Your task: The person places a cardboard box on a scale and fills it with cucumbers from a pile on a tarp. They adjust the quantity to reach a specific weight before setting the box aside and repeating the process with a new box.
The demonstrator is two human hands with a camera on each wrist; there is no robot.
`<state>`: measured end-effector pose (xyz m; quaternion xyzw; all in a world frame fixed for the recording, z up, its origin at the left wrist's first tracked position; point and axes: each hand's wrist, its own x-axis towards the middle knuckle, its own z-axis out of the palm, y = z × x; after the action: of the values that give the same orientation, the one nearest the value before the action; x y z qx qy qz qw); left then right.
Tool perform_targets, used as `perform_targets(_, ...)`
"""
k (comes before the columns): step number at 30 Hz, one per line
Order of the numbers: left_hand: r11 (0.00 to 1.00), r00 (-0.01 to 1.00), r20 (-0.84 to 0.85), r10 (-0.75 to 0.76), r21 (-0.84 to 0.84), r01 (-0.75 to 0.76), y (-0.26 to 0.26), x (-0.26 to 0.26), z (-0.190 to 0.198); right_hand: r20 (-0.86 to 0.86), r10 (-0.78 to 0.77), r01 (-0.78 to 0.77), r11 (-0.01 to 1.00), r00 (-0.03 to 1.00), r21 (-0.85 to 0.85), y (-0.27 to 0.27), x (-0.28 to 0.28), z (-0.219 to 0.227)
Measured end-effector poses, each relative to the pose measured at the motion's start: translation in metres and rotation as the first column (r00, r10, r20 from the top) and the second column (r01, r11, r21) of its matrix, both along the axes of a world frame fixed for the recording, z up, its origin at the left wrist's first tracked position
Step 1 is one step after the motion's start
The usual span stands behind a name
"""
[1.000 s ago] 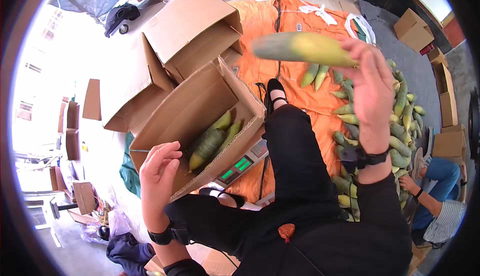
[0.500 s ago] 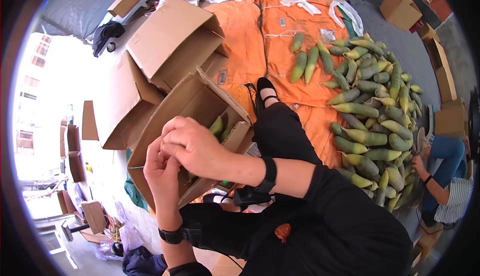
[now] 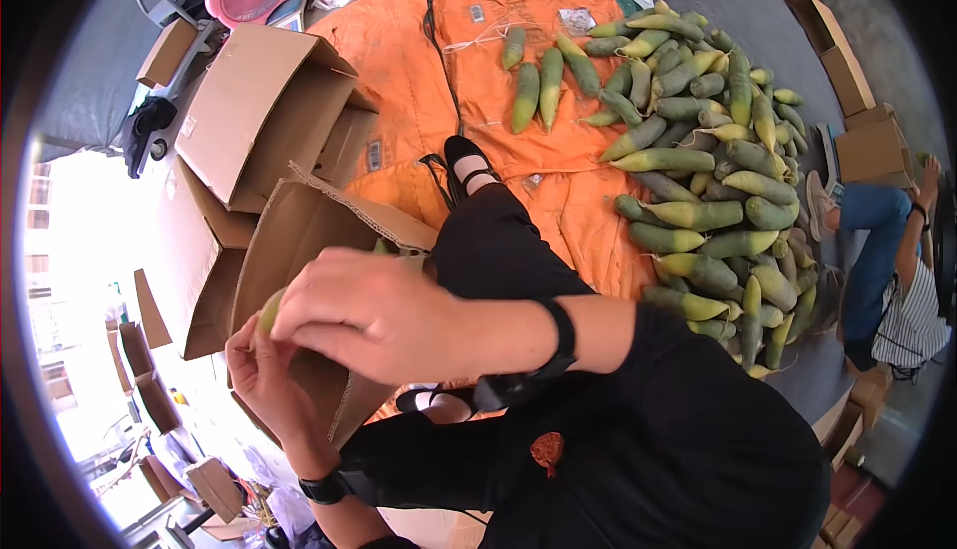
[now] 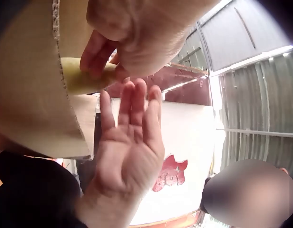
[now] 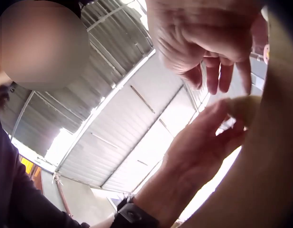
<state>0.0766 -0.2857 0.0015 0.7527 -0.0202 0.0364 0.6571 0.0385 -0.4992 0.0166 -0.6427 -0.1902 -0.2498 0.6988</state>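
At the near left wall of a cardboard box (image 3: 299, 235), my left hand (image 3: 267, 380) grips the end of a green radish (image 3: 270, 312). In the left wrist view its fingers curl over the radish's yellowish end (image 4: 82, 80), and the rest is behind the box wall. My right hand (image 3: 369, 310) is close beside it, over the box. Its fingers are extended and loosely spread in the left wrist view, palm showing, tips near the radish. A sliver of another green radish (image 3: 382, 246) shows inside the box; the right hand covers most of the opening.
A large pile of green radishes (image 3: 698, 170) lies on an orange sheet (image 3: 399, 71) to the right. Two more open cartons (image 3: 234, 116) stand beyond the box. My bent leg (image 3: 498, 240) is right beside it. Another person (image 3: 877, 240) sits at the far right.
The right hand has brought a radish left from above the pile to the box. The left hand now grips it, and the right hand's fingers are loose. The head view has turned right.
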Motion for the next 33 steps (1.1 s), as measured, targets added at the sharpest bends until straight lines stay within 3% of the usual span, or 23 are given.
perform_targets(2, 0.999, 1.000, -0.030, 0.006, -0.042, -0.007, 0.000, 0.007, 0.001, -0.024, -0.053, 0.053, 0.998, 0.998, 0.024, -0.034, -0.007, 0.002)
perform_targets(4, 0.996, 0.998, -0.061, 0.021, -0.084, -0.026, 0.006, 0.013, -0.003, -0.159, -0.090, 0.077, 0.993, 0.983, -0.086, -0.075, -0.015, -0.008)
perform_targets(6, 0.991, 0.977, -0.205, -0.067, -0.127, 0.041, 0.018, 0.021, -0.015, -0.392, -0.125, 0.162, 0.985, 0.911, 0.063, -0.105, -0.022, -0.033)
perform_targets(7, 0.992, 0.939, -0.322, -0.124, -0.023, 0.123, 0.022, 0.022, -0.016, -0.469, -0.130, 0.193, 0.977, 0.874, 0.089, -0.126, -0.023, -0.054)
perform_targets(8, 0.992, 0.938, -0.326, -0.121, -0.020, 0.121, 0.024, 0.019, -0.015, -0.544, -0.131, 0.226, 0.968, 0.829, 0.111, -0.147, -0.027, -0.080)
perform_targets(10, 0.902, 0.864, -0.497, -0.079, 0.333, 0.274, 0.027, 0.014, -0.009, -0.572, -0.374, 0.335, 0.925, 0.730, -0.178, -0.185, -0.045, -0.124)
perform_targets(11, 0.902, 0.863, -0.500, -0.076, 0.334, 0.273, 0.029, 0.011, -0.005, -0.569, -0.509, 0.333, 0.859, 0.646, -0.390, -0.206, -0.058, -0.152)
perform_targets(12, 0.871, 0.870, -0.490, -0.062, 0.399, 0.286, 0.032, 0.006, 0.002, -0.532, -0.635, 0.302, 0.755, 0.560, -0.582, -0.226, -0.075, -0.180)
perform_targets(14, 0.796, 0.887, -0.461, -0.035, 0.524, 0.304, 0.037, -0.001, 0.015, -0.537, -0.754, 0.143, 0.621, 0.379, -0.770, -0.259, -0.118, -0.224)
perform_targets(16, 0.814, 0.891, -0.451, -0.058, 0.495, 0.304, 0.040, -0.015, 0.019, -0.511, -0.816, 0.022, 0.536, 0.269, -0.844, -0.297, -0.177, -0.292)
perform_targets(17, 0.824, 0.897, -0.434, -0.080, 0.478, 0.305, 0.039, -0.023, 0.019, -0.492, -0.861, -0.101, 0.482, 0.132, -0.871, -0.301, -0.201, -0.292)
perform_targets(18, 0.832, 0.903, -0.416, -0.102, 0.461, 0.307, 0.037, -0.029, 0.019, -0.517, -0.855, -0.274, 0.488, 0.041, -0.829, -0.315, -0.231, -0.314)
perform_targets(20, 0.830, 0.906, -0.417, -0.076, 0.476, 0.290, 0.040, -0.040, 0.015, -0.514, -0.831, -0.373, 0.555, -0.211, -0.744, -0.318, -0.275, -0.313)
perform_targets(21, 0.832, 0.904, -0.418, -0.083, 0.470, 0.294, 0.040, -0.045, 0.014, -0.516, -0.831, -0.377, 0.555, -0.209, -0.741, -0.309, -0.281, -0.302)
perform_targets(23, 0.851, 0.913, -0.399, -0.089, 0.447, 0.278, 0.040, -0.050, 0.009, -0.404, -0.833, -0.441, 0.546, -0.378, -0.713, -0.285, -0.282, -0.264)
perform_targets(24, 0.850, 0.910, -0.405, -0.083, 0.448, 0.277, 0.038, -0.052, 0.009, -0.405, -0.833, -0.448, 0.547, -0.377, -0.707, -0.282, -0.290, -0.270)
perform_targets(26, 0.855, 0.918, -0.396, 0.022, 0.483, 0.188, 0.032, -0.053, 0.009, -0.296, -0.920, -0.627, 0.391, -0.256, -0.674, -0.282, -0.299, -0.287)
perform_targets(28, 0.865, 0.917, -0.397, 0.025, 0.469, 0.180, 0.030, -0.051, 0.006, -0.241, -0.959, -0.651, 0.277, -0.147, -0.707, -0.277, -0.304, -0.289)
perform_targets(31, 0.891, 0.913, -0.408, -0.016, 0.409, 0.199, 0.031, -0.050, 0.003, -0.290, -0.953, -0.726, 0.260, -0.087, -0.637, -0.268, -0.299, -0.289)
perform_targets(33, 0.887, 0.917, -0.397, -0.032, 0.411, 0.209, 0.033, -0.051, 0.001, -0.413, -0.903, -0.760, 0.351, -0.119, -0.547, -0.262, -0.283, -0.276)
